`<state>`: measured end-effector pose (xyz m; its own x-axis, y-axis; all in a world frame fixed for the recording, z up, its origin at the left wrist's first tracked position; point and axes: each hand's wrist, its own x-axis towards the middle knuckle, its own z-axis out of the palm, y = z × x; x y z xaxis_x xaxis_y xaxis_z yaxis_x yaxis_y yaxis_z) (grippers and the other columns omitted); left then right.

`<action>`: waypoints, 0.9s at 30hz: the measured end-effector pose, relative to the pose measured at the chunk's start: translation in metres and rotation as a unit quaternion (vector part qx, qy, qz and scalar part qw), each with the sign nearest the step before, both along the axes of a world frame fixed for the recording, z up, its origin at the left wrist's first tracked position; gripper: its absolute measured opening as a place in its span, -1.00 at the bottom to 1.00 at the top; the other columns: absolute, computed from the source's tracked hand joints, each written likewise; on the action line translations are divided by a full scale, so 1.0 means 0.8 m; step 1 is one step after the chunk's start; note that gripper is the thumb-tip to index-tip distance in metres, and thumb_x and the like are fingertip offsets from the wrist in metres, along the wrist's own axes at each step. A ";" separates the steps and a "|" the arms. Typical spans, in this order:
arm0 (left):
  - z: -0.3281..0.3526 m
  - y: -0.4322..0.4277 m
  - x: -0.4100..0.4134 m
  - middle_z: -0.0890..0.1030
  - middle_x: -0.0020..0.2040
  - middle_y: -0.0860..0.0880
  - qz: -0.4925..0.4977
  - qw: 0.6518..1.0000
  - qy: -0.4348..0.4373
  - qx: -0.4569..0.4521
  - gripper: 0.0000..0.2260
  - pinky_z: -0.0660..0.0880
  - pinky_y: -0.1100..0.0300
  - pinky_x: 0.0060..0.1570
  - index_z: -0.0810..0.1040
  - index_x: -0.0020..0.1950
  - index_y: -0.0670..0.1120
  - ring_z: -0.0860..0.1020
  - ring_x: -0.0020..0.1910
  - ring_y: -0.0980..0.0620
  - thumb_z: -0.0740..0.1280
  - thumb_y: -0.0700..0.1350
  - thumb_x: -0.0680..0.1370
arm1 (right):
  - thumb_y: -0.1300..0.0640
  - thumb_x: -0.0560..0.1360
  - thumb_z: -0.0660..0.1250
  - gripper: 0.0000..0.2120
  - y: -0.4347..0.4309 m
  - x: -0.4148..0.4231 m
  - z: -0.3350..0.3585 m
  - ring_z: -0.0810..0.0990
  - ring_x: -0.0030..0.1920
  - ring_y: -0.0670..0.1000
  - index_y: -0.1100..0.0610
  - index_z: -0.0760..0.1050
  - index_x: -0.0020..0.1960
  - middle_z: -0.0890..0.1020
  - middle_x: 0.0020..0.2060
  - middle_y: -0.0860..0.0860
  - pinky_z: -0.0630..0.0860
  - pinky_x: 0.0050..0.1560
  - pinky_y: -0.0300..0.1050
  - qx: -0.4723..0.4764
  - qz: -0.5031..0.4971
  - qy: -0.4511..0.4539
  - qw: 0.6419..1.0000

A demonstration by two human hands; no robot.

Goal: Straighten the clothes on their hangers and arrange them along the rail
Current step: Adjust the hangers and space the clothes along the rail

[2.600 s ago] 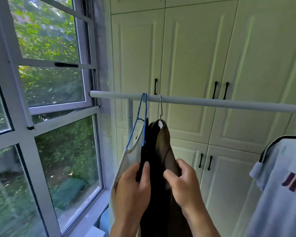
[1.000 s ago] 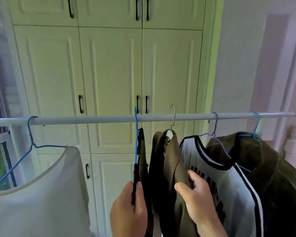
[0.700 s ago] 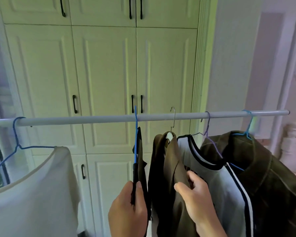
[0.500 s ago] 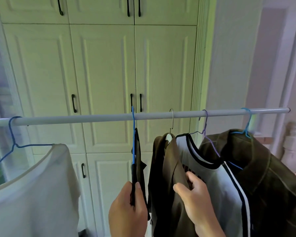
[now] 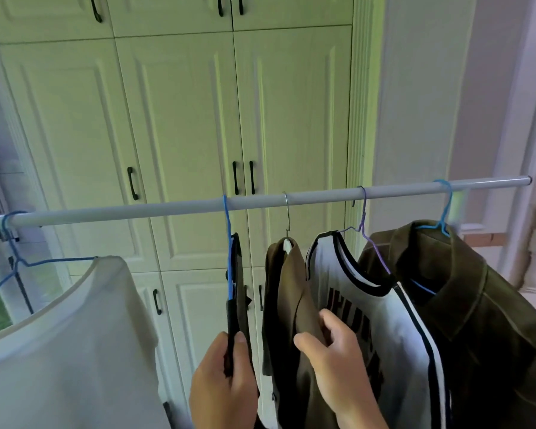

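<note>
Five garments on thin wire hangers along the smooth round rail; my left hand pinches the dark garment, right hand w/ fingers curled grips the brown jacket fabric.

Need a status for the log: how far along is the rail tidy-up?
Roughly midway. Done: the white top hangs alone at the rail's left end. In hand: left hand grips the dark garment; right hand grips the brown jacket. Left: spacing the lettered jersey and olive shirt, which overlap.
</note>
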<state>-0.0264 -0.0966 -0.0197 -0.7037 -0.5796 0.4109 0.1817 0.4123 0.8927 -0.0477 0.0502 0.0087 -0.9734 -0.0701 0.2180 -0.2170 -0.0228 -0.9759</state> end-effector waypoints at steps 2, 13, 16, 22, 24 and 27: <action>-0.001 -0.001 0.001 0.26 -0.54 -0.03 0.004 1.000 0.013 0.012 -0.61 0.21 0.17 -0.45 0.27 -0.33 -0.20 0.27 -0.55 0.08 0.30 -0.12 0.63 | 0.35 0.49 0.34 -0.86 -0.002 0.001 0.001 0.28 -0.34 0.10 0.40 0.42 -0.02 0.38 -0.35 0.14 0.27 -0.36 -0.06 -0.010 0.004 -0.004 1.000; 0.002 -0.016 0.010 0.32 -0.46 -0.19 0.023 1.000 0.005 -0.004 -0.62 0.26 0.14 -0.40 0.31 -0.31 -0.24 0.31 -0.50 0.02 0.31 -0.10 0.63 | 0.13 0.36 0.40 -0.65 -0.001 0.012 0.012 0.35 -0.31 0.08 0.38 0.37 -0.08 0.41 -0.33 0.11 0.32 -0.25 0.01 -0.032 0.002 -0.016 0.999; 0.006 -0.021 0.013 0.29 -0.48 -0.15 0.028 0.999 0.014 0.005 -0.62 0.24 0.17 -0.44 0.30 -0.31 -0.25 0.29 -0.51 0.05 0.32 -0.13 0.63 | 0.09 0.34 0.39 -0.61 -0.002 0.014 0.015 0.38 -0.29 0.09 0.38 0.40 -0.06 0.44 -0.31 0.12 0.35 -0.22 0.02 -0.026 -0.002 -0.020 0.999; 0.014 -0.034 0.021 0.26 -0.52 0.03 0.004 1.000 0.000 -0.013 -0.59 0.27 0.32 -0.49 0.25 -0.35 -0.16 0.32 -0.52 0.10 0.32 -0.12 0.63 | 0.22 0.48 0.40 -0.82 -0.004 0.013 0.006 0.38 -0.33 0.08 0.33 0.47 -0.06 0.45 -0.34 0.11 0.34 -0.27 0.01 -0.016 -0.004 -0.027 1.000; 0.015 -0.037 0.023 0.25 -0.52 0.04 -0.005 1.000 -0.005 -0.015 -0.58 0.26 0.32 -0.48 0.24 -0.35 -0.15 0.30 -0.52 0.10 0.34 -0.13 0.63 | 0.26 0.51 0.39 -0.91 -0.003 0.012 0.006 0.41 -0.32 0.07 0.29 0.51 -0.08 0.48 -0.34 0.10 0.37 -0.26 -0.01 -0.006 -0.005 -0.028 1.000; 0.017 -0.039 0.028 0.23 -0.52 0.06 -0.019 0.999 -0.023 -0.025 -0.59 0.27 0.32 -0.47 0.24 -0.35 -0.16 0.27 -0.52 0.10 0.36 -0.15 0.61 | 0.20 0.52 0.39 -0.88 -0.002 0.013 0.011 0.43 -0.31 0.04 0.26 0.51 -0.10 0.48 -0.34 0.07 0.38 -0.24 -0.05 0.009 -0.005 -0.030 1.000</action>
